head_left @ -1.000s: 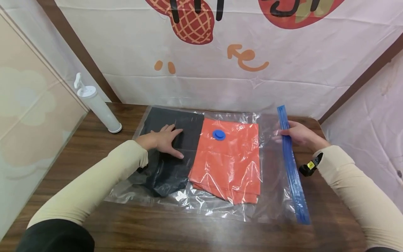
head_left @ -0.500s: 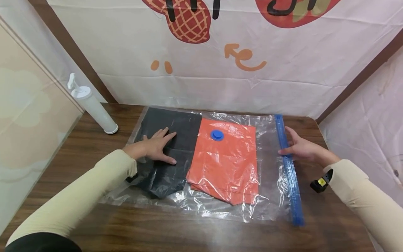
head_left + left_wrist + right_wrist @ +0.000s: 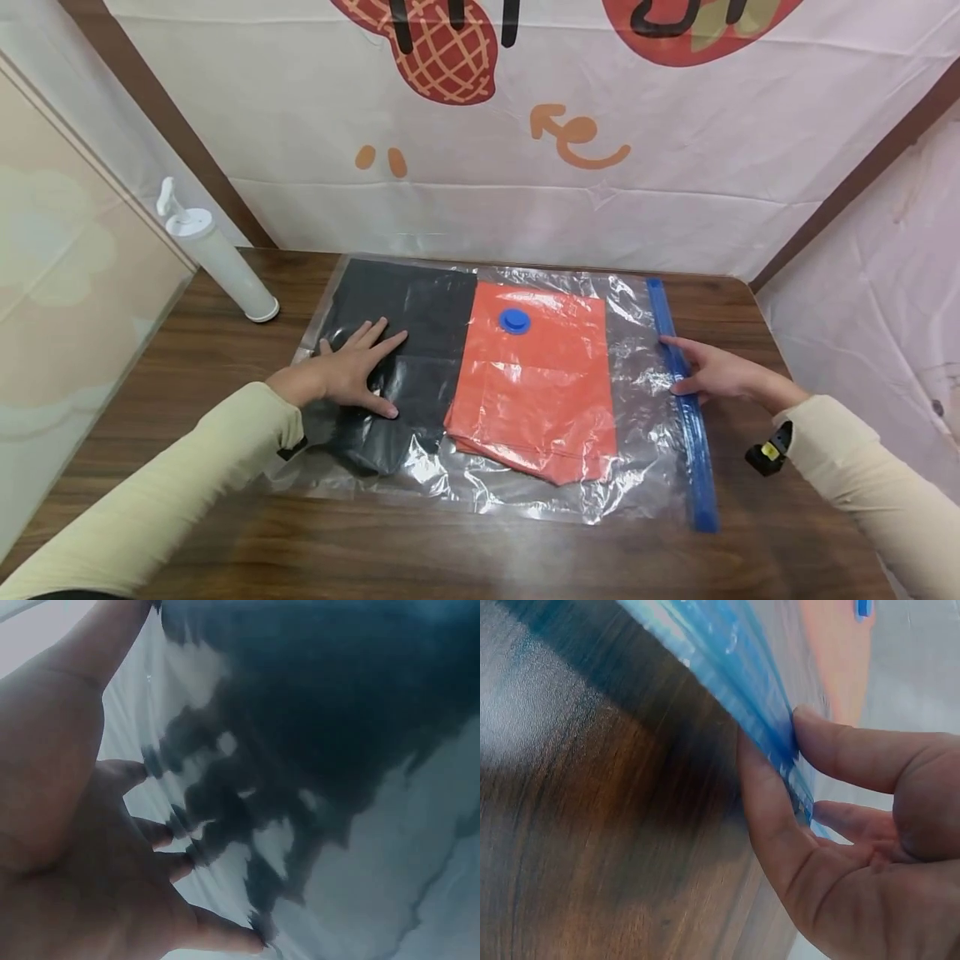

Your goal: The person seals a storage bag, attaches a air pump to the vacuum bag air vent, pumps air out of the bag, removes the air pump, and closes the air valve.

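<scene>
A clear vacuum storage bag (image 3: 647,442) lies flat, with folded black cloth (image 3: 431,321) and folded orange cloth (image 3: 536,400) inside. Over the orange cloth sits the bag's round blue valve (image 3: 515,321). My left hand (image 3: 345,375) rests on the plastic above the black cloth, its fingers spread. At the bag's right end, my right hand (image 3: 716,372) pinches the blue zip strip (image 3: 699,467). The right wrist view shows the thumb (image 3: 847,750) on one side of the strip and a finger (image 3: 769,810) on the other.
A white hand pump (image 3: 225,267) stands at the back left of the brown wooden table (image 3: 420,550). A printed cloth backdrop (image 3: 480,200) hangs behind the table, and more cloth hangs at both sides.
My right hand has come down with the zip strip and moved nearer along it, and the bag's right end lies flatter. The left hand has slid left and nearer over the black cloth.
</scene>
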Demonstrator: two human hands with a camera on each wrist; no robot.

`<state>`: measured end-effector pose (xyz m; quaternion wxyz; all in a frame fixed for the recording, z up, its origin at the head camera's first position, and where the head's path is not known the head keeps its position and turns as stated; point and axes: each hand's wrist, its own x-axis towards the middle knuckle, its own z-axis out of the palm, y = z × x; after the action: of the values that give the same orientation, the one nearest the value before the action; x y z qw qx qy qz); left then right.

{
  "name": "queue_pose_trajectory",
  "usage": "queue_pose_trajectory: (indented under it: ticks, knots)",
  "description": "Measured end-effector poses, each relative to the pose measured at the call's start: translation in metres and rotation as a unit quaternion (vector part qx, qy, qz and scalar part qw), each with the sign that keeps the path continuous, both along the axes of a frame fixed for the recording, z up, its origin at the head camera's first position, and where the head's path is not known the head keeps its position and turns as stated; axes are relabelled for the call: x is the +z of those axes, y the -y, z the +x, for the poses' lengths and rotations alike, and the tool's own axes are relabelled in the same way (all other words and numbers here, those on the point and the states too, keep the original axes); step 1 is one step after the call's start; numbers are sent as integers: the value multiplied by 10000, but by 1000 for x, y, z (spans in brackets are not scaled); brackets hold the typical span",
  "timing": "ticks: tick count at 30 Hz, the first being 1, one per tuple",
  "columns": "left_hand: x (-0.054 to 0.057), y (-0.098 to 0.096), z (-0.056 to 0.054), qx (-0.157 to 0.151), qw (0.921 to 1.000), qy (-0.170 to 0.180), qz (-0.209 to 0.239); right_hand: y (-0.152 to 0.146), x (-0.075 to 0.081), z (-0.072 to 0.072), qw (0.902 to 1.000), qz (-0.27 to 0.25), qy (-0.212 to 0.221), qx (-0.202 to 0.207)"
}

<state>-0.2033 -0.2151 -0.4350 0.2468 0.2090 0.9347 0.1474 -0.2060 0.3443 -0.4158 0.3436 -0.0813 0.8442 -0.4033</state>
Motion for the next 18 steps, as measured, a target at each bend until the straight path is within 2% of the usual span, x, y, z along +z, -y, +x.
queue_pose_trajectory:
  ticks: [5,13,16,18]
  knots:
    - [-3,1,-2,52,10000,-47,-42,4,-7,-2,9980,380,-505,75]
    - [-7,0,-5,175,9996,-182,-148,8,-17,-7,9877,824,-1321,150]
    - [-8,0,-3,207,9996,-202,-81,10,-17,-5,9770,1120,-1795,250]
    - [-10,1,-2,201,9995,-232,57,14,-16,1,9657,1415,-2154,327]
